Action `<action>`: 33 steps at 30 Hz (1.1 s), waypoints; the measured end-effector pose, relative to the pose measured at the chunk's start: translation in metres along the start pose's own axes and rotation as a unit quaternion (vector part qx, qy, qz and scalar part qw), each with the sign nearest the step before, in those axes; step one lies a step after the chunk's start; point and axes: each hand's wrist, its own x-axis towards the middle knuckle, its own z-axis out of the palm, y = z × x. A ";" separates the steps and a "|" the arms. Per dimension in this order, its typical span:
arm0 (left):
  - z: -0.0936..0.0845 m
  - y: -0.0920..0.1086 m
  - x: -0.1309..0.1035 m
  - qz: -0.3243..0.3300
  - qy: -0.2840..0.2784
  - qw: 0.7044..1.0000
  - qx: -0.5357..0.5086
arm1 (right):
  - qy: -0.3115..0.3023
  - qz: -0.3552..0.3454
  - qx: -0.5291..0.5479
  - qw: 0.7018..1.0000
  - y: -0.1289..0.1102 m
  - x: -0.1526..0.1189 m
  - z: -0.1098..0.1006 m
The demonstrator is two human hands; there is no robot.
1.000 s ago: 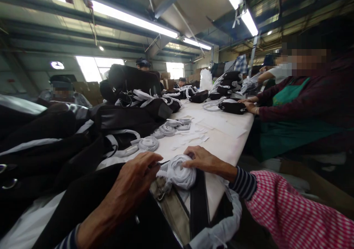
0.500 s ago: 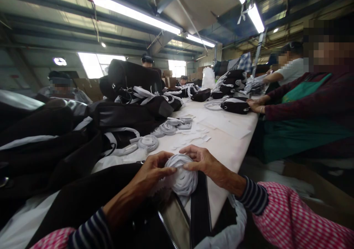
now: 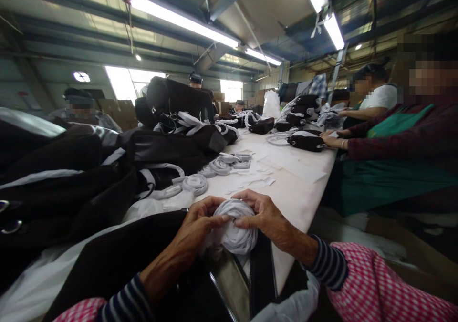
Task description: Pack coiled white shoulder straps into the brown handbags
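Note:
A coil of white wrapped strap [image 3: 239, 238] is held between my two hands, above an unzipped black bag. My left hand [image 3: 200, 223] grips the coil's left side, thumb on its face and fingers round the back. On the opposite side my right hand [image 3: 269, 218] does the same, its thumb tip near the coil's centre. Below lies the black bag [image 3: 136, 260] with an open metal zipper [image 3: 223, 296] and a beige lining [image 3: 231, 279]. A loose wrapped strap [image 3: 293, 303] hangs at the bag's lower right.
Several coiled straps [image 3: 195, 183] and paper scraps [image 3: 246, 183] lie on the white table [image 3: 296, 193]. Black bags [image 3: 164, 150] are heaped at the left. A co-worker in a green apron [image 3: 390, 183] handles a small black bag [image 3: 306, 140] across the table's right edge.
Both hands still hold the coil in nearly the same place. My right thumb has shifted slightly left and down toward the coil's centre. The view has moved slightly.

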 end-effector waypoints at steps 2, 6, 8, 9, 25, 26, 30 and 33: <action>0.000 0.000 0.000 -0.009 0.002 1.000 -0.024 | -0.013 -0.003 0.003 1.000 -0.003 -0.001 0.001; -0.004 -0.001 -0.001 -0.019 -0.003 0.998 -0.063 | -0.020 0.002 0.005 1.000 -0.009 -0.003 0.005; -0.005 0.000 -0.003 -0.017 -0.012 0.997 -0.078 | -0.014 0.007 0.008 1.000 -0.010 -0.004 0.007; -0.005 0.000 -0.003 -0.015 -0.016 0.996 -0.082 | -0.009 0.010 0.008 1.000 -0.011 -0.004 0.008; -0.004 -0.006 -0.005 -0.002 -0.050 0.999 0.017 | 0.019 0.017 0.023 0.999 -0.004 -0.005 0.000; -0.003 -0.004 -0.007 0.012 -0.051 0.998 0.022 | 0.016 0.012 0.019 1.000 -0.005 -0.005 0.000; -0.003 0.007 -0.016 0.109 -0.040 0.989 0.087 | -0.003 -0.039 -0.051 0.998 -0.016 -0.007 0.001; -0.004 0.015 -0.028 0.237 -0.003 0.932 0.275 | 0.013 -0.121 -0.213 0.970 -0.023 -0.014 -0.002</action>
